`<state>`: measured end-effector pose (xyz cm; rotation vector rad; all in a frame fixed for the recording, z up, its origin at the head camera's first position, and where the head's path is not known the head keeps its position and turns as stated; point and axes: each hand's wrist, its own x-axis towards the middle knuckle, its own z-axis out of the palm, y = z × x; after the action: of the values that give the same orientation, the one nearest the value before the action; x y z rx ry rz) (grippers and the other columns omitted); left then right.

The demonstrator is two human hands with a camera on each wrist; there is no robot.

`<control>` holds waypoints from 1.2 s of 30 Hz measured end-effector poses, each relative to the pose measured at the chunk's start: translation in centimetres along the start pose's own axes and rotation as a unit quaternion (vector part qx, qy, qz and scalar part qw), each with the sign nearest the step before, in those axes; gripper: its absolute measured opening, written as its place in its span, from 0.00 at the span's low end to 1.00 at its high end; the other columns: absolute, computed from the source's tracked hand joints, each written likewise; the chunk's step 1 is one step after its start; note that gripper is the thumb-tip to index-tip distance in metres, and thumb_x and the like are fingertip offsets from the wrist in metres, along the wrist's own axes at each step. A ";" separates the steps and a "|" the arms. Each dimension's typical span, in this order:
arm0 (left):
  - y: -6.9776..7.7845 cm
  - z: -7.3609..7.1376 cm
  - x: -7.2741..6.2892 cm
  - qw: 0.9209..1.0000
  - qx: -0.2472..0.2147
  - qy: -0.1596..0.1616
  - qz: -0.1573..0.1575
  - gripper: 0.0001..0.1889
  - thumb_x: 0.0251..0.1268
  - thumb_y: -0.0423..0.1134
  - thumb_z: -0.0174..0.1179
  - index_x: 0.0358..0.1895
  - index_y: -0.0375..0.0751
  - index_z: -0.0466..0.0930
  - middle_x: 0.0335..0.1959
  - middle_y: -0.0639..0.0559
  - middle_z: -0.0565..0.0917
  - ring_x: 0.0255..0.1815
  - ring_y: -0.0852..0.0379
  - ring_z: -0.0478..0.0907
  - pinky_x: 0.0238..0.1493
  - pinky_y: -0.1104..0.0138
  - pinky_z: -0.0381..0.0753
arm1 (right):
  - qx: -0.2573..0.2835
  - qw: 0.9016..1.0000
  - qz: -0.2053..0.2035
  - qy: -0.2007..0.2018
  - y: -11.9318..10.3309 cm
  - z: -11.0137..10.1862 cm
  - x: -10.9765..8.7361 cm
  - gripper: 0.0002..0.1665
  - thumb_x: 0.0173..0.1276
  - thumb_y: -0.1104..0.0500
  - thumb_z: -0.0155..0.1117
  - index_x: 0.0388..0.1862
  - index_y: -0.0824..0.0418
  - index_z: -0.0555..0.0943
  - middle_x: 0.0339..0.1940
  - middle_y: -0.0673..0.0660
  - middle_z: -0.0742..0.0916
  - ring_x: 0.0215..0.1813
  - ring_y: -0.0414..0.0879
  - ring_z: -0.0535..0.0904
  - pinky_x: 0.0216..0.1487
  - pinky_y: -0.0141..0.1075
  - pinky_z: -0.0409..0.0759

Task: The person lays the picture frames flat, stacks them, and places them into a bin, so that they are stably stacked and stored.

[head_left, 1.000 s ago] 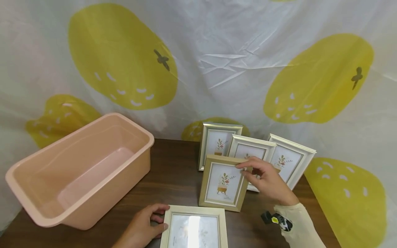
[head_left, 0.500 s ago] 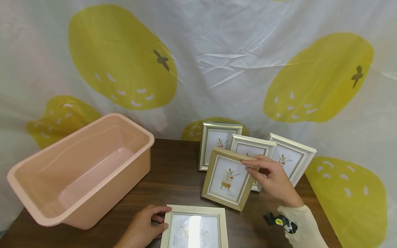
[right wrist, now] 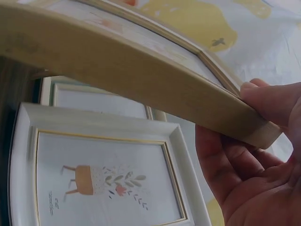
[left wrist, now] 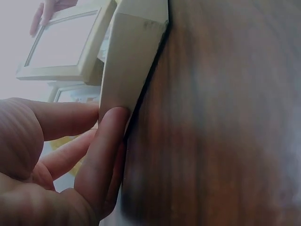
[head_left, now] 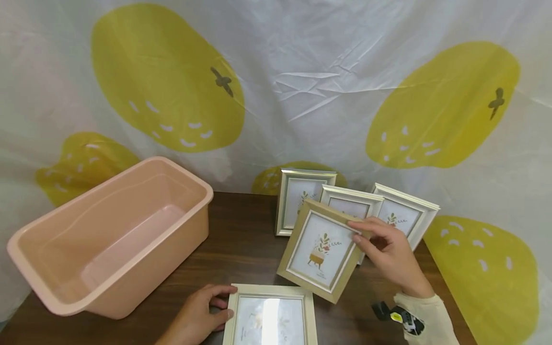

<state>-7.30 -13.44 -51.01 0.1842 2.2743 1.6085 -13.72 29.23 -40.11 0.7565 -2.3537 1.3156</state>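
Observation:
My right hand (head_left: 394,254) pinches the upper right edge of a tan-gold picture frame (head_left: 290,247), thumb on the front and fingers behind. That frame leans to the right above the table and shows a potted-plant print. In the right wrist view its thick side edge (right wrist: 117,75) spans the picture, the thumb at its near corner. At the front, my left hand (head_left: 200,309) grips the left edge of a cream picture frame (head_left: 231,318), which lies face up with glare on its glass. The left wrist view shows its pale side (left wrist: 129,61) between thumb and fingers.
Behind stand a silver-green frame (head_left: 282,201), a white frame (head_left: 351,192) partly hidden by the tan one, and another white frame (head_left: 424,227) at right. A deep pink basin (head_left: 168,263) occupies the left of the dark wooden table (head_left: 241,239). A lemon-print curtain (head_left: 302,43) hangs behind.
The right hand has moved right and toward me with the tan-gold frame, which has gone from standing nearly upright to tilted. The left hand and the cream frame have stayed in place.

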 end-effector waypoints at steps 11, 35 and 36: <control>0.3 -0.2 -0.1 1.000 0.017 -0.004 0.007 0.24 0.65 0.33 0.74 0.64 0.40 0.83 0.58 0.41 0.80 0.52 0.49 0.82 0.35 0.68 0.89 | 0.056 0.997 0.033 0.036 -1.2 0.6 -0.6 0.22 0.67 0.80 0.67 0.59 0.70 0.86 0.53 0.43 0.90 0.28 0.36 0.82 0.25 0.29 0.80; 5.3 0.3 1.8 0.956 -0.123 -0.007 0.265 0.19 0.76 0.29 0.57 0.67 0.34 0.76 0.63 0.36 0.80 0.62 0.59 0.79 0.57 0.65 0.86 | 0.203 0.979 0.003 0.021 -3.0 4.2 -2.3 0.25 0.63 0.86 0.61 0.56 0.72 0.86 0.57 0.47 0.90 0.43 0.33 0.81 0.27 0.29 0.78; 5.4 0.4 1.8 0.952 -0.122 -0.017 0.280 0.20 0.76 0.28 0.57 0.67 0.33 0.75 0.64 0.36 0.79 0.64 0.59 0.78 0.57 0.64 0.86 | 0.207 0.978 0.002 0.021 -3.1 4.4 -2.4 0.26 0.63 0.86 0.61 0.56 0.71 0.86 0.57 0.47 0.90 0.47 0.33 0.82 0.30 0.28 0.80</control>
<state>-9.39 -10.66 -46.41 0.8484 2.0781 2.1173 -10.12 24.84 -41.53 0.8266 -2.0704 1.8348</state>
